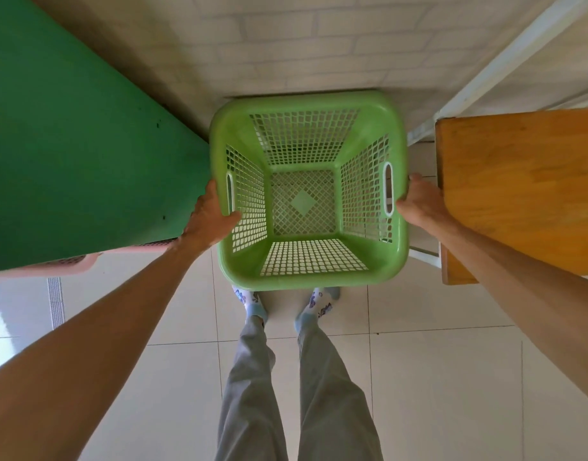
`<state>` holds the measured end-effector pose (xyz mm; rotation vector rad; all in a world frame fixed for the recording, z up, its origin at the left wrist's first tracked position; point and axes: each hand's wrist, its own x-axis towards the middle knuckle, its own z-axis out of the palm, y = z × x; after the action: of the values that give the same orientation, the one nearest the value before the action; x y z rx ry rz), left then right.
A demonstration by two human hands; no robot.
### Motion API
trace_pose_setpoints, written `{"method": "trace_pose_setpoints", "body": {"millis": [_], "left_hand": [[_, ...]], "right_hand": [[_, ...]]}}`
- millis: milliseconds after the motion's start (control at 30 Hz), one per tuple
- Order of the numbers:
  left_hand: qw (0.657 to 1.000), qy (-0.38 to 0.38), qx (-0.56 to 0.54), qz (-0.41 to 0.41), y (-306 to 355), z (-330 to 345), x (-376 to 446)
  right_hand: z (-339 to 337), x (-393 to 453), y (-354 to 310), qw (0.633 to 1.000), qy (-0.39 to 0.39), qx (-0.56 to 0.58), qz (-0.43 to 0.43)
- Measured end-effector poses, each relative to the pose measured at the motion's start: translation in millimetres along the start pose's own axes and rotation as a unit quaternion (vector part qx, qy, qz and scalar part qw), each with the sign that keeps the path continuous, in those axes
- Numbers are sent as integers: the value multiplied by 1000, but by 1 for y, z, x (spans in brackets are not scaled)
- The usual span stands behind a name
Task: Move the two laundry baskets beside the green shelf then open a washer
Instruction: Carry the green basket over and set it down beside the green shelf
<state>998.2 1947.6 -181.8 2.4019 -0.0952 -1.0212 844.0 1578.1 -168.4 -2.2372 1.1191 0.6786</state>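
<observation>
A light green laundry basket (306,271) with mesh walls is empty and sits between the green shelf (69,144) on the left and a wooden table on the right, close to the wall. My left hand (209,217) grips its left rim by the handle slot. My right hand (419,201) grips its right rim by the other slot. A pink laundry basket (69,262) shows only as a strip of rim under the green shelf's near edge; the shelf hides the rest of it.
A wooden table top (519,194) on a white frame (505,61) stands right of the basket. A white brick wall (286,44) is straight ahead. My legs and socked feet stand on pale floor tiles (435,377) just behind the basket.
</observation>
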Motion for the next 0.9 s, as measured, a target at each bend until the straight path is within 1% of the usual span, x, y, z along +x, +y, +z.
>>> {"method": "trace_pose_setpoints", "body": {"millis": [67,167,233,300,333,467,600,767,900], "left_hand": [[999,12,17,26,14,-7,-14],[997,-5,43,61,49,-35,-56],[995,-19,67,76,69,-51,-81],[991,-18,90,99,95,-75,-117],[989,-17,103,109,109,-87,-137],[976,3,166,139,155,-131,-207],[959,29,221,176,187,-164,-264],[933,45,294,204,214,-193,-325],[912,66,329,235,238,-204,-372]], "right_hand": [[-6,-16,-9,999,11,-17,-42],[-32,-55,-24,998,-4,24,-59],[-45,-82,-32,997,-35,28,-69],[-71,-118,-41,994,-55,5,-94],[-86,-137,-45,993,-52,-10,-106],[-152,-207,-57,992,-27,-30,-120],[-209,-264,-55,994,5,-2,-109],[-270,-336,-29,995,37,-37,-90],[-311,-398,-5,991,107,-37,-67]]}}
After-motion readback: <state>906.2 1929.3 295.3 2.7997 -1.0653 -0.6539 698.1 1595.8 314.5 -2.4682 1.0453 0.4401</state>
